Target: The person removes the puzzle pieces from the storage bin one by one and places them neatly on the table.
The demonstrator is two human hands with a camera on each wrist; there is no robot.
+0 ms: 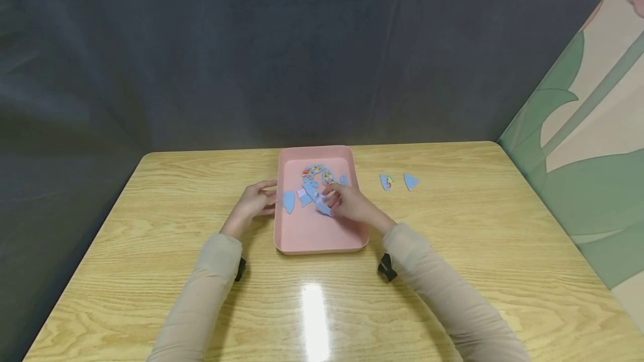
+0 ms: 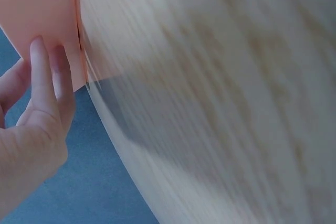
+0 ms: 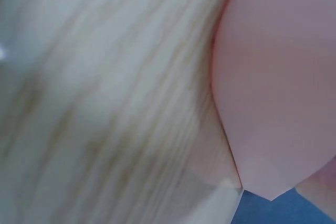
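Observation:
A pink tray (image 1: 322,233) on the table holds several blue flat pieces, which look like jigsaw puzzle pieces. Some, like the multicoloured curved piece (image 1: 313,170), carry bright patterns; a plain blue piece (image 1: 288,202) lies by the left wall. My left hand (image 1: 256,201) rests its extended fingers against the tray's outer left side; the left wrist view shows those fingertips (image 2: 38,51) on the pink wall. Reaching over the right wall, my right hand (image 1: 346,202) has bent fingers down at a blue and lilac piece (image 1: 323,209); I cannot tell whether it pinches one.
Right of the tray, a blue piece with a coloured pattern (image 1: 385,182) and a blue triangular piece (image 1: 410,181) lie on the wooden table (image 1: 483,228). A dark curtain (image 1: 271,55) hangs behind the table, and a wall with painted leaves (image 1: 598,127) stands at right.

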